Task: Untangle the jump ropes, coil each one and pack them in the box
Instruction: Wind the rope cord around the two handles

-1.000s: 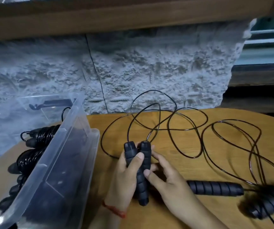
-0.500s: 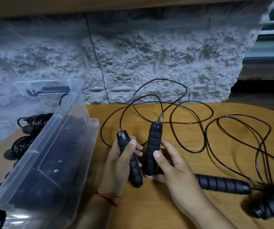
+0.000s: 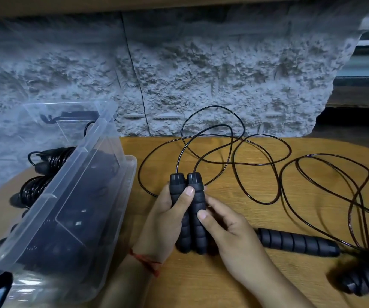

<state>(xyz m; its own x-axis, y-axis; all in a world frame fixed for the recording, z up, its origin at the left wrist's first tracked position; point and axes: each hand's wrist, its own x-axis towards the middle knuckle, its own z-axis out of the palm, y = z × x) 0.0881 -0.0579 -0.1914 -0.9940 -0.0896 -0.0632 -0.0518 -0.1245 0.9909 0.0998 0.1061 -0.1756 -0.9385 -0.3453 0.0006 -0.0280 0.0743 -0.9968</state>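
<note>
Wooden tabletop (image 3: 245, 276) nearest the camera carries both hands. The left hand (image 3: 165, 223) curls around one black foam handle (image 3: 177, 192) and the right hand (image 3: 230, 236) grips its twin (image 3: 198, 196). Held apart half a second ago, the two now stand pressed side by side, cord ends pointing away. Just right of that hand a third handle (image 3: 297, 242) lies flat, and a fourth (image 3: 366, 283) is blurred at the edge. Beyond, the thin black cord (image 3: 232, 152) sprawls in loose overlapping loops. Left, the clear plastic box (image 3: 67, 181) holds coiled ropes (image 3: 45, 172). A rough stone wall (image 3: 201, 74) stands behind.
</note>
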